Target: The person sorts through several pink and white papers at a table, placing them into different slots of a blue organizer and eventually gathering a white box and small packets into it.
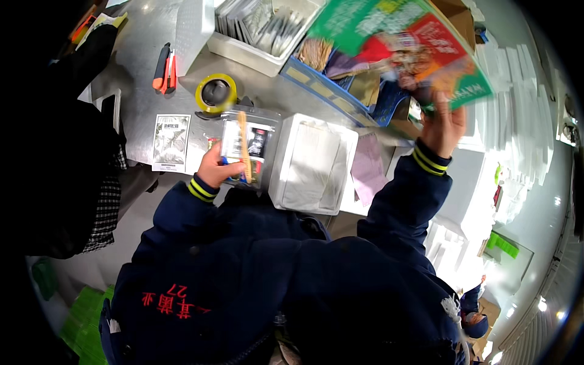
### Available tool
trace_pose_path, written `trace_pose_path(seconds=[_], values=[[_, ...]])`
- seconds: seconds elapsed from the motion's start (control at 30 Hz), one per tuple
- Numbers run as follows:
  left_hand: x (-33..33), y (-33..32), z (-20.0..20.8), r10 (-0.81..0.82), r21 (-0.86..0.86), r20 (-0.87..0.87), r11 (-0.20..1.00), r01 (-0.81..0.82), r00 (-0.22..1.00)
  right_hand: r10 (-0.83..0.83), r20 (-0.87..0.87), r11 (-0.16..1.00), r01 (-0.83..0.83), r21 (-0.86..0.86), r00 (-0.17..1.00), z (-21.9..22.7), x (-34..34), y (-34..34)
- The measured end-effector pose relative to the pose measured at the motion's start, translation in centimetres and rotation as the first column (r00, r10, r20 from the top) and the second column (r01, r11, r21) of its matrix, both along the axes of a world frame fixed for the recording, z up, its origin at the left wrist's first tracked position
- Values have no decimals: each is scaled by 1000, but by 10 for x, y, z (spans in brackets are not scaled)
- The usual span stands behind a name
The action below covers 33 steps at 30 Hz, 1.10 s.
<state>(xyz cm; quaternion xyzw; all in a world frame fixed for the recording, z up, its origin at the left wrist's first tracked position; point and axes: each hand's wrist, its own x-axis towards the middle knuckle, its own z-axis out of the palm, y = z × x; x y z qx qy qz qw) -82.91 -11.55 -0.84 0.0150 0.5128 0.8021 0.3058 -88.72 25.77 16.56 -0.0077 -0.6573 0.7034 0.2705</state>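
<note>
My left hand is closed around the lower left part of a clear plastic pouch. Small black, white and coloured packets show in the pouch, and a thin wooden stick lies upright across its front under my thumb. Up at the right, my right hand pinches the lower edge of a large flat green, red and orange printed package, smeared by motion. It hangs over a blue crate. Just right of the pouch stands a white tray of pale sheets.
A yellow tape roll, orange-and-black cutters and a printed leaflet lie on the metal table. A white bin of packets stands behind. A person in black is close at left; another person is far right.
</note>
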Motion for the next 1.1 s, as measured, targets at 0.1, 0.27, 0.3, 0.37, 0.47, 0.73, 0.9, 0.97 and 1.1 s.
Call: trace_pose_path(seconds=[0.1,0.27,0.3,0.37,0.47,0.73,0.9,0.97,1.1], values=[[11,45,8,-186,-70,-58,981,182,981,-151,4,918,139,372,989,-11,39,1],[48,123,9,-137,-52,-99,990,132,986,-369,-235,537,413,736,899,-28,86,16],[54,131,2,-133,-136,-171,985,110,976,-294,-312,384,410,827,903,-37,93,11],[64,141,4,-234,-561,-429,826,-54,873,-73,-199,595,203,778,977,-36,107,1],[69,144,25,-265,-681,-440,721,-127,858,-15,-194,630,160,760,981,-40,124,7],[7,134,66,-268,-527,-829,669,-525,491,110,-43,707,-48,705,993,-6,140,31],[-32,116,87,-395,-555,-684,827,-87,613,193,34,835,-182,519,981,-5,128,14],[-30,121,94,-334,-519,-616,853,-49,713,313,-41,900,-311,-305,949,-24,121,5],[-31,128,85,-305,-430,-508,900,70,805,536,343,842,-517,-153,771,-52,118,2]])
